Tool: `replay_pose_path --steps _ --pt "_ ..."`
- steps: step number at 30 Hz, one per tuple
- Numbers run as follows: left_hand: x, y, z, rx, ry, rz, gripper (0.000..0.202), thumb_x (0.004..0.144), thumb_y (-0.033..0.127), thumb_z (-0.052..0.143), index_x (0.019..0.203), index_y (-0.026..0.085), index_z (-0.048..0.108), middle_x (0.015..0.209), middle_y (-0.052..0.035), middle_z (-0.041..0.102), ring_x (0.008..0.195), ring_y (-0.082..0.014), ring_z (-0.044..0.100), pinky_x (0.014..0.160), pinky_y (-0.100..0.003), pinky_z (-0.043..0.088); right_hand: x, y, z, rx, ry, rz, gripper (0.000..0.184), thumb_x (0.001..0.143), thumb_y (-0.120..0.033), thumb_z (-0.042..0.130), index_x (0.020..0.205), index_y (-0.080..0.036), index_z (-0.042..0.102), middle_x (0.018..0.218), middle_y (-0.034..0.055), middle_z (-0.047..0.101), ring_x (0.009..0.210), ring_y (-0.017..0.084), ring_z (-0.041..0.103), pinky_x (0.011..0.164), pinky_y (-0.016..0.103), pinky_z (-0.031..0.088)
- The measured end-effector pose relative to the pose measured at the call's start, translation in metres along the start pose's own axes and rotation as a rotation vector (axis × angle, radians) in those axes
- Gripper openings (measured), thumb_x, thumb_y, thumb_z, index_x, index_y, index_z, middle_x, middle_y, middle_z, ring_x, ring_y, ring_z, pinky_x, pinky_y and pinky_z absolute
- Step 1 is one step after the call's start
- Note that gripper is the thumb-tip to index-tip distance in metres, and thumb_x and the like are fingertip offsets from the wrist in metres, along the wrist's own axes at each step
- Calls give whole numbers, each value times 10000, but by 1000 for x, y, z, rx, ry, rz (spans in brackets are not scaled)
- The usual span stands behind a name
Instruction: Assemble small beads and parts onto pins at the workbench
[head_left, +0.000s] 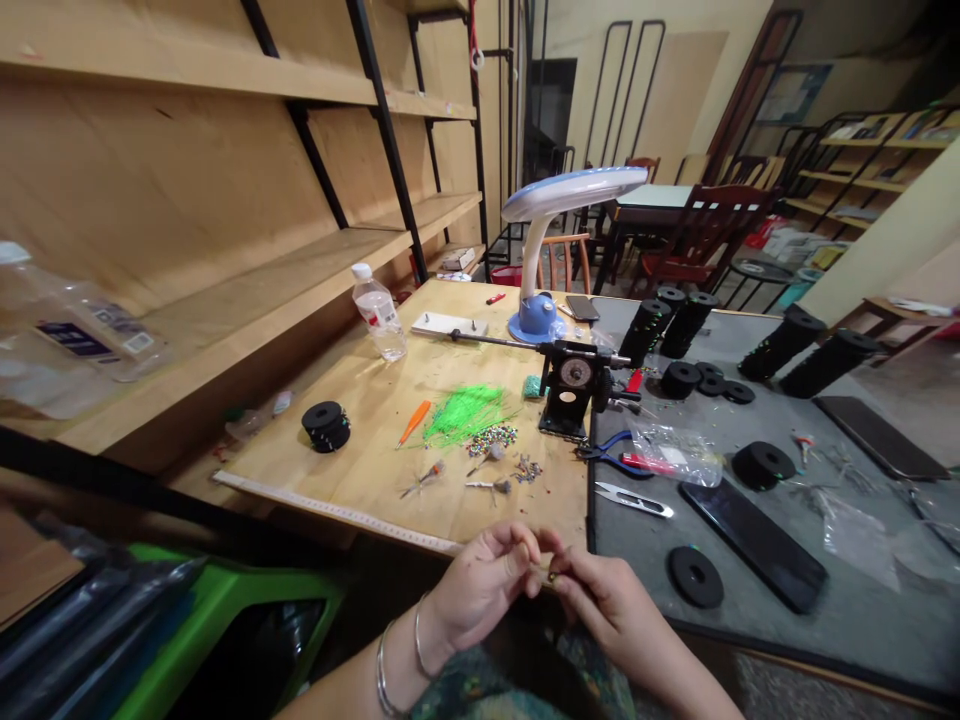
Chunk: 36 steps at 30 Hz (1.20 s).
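Observation:
My left hand (487,580), with bangles at its wrist, and my right hand (604,595) meet just off the table's front edge. The fingers of both are pinched together. Between the fingertips shows a small dark and yellowish piece (552,576), too small to name. On the wood beyond them lie several small swivel-like or brush-like bits (491,487), a heap of coloured beads (491,440) and a bunch of bright green strands (469,412). An orange-handled pointed tool (414,423) rests left of the strands.
A black hand-cranked winder (568,390) with a long rod stands behind the beads. Blue-handled pliers (619,455), thread snips (634,500), a phone (754,545) and black foam spools (761,465) lie on the right mat. A lamp (536,315) and bottle (380,315) stand farther back.

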<state>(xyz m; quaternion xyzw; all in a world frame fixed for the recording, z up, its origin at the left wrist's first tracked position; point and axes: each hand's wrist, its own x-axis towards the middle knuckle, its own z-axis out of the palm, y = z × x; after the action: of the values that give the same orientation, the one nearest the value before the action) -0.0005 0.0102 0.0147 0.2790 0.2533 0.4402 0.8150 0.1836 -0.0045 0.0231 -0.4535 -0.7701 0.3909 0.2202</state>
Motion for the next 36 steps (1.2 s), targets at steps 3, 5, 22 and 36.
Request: replay_pose_path --steps 3,5,22,36 --pt "4 0 3 9 -29 -62 279 698 359 785 680 133 622 561 -2 584 520 -91 500 536 -217 327 1 -3 -1 -59 2 -30 216 955 -265 412 871 -206 603 723 1 641 646 131 583 612 205 395" --pt "5 2 3 58 -15 -98 286 702 363 782 689 125 624 510 19 544 483 -71 455 516 -207 299 0 -1 -2 -139 16 -35 223 954 -266 415 845 -207 600 724 7 642 658 139 587 613 213 392" --pt "-9 35 -15 118 188 -26 285 655 323 820 696 127 618 529 35 522 520 -56 434 529 -173 305 -24 49 -33 -516 161 35 231 944 -242 430 869 -220 647 696 25 581 687 171 579 589 235 409" --pt "-15 35 -18 182 254 9 255 675 334 798 715 145 633 618 7 593 576 -83 495 548 -184 368 -20 49 -30 -595 234 -31 232 949 -269 445 867 -239 660 800 50 651 782 193 585 651 271 455"
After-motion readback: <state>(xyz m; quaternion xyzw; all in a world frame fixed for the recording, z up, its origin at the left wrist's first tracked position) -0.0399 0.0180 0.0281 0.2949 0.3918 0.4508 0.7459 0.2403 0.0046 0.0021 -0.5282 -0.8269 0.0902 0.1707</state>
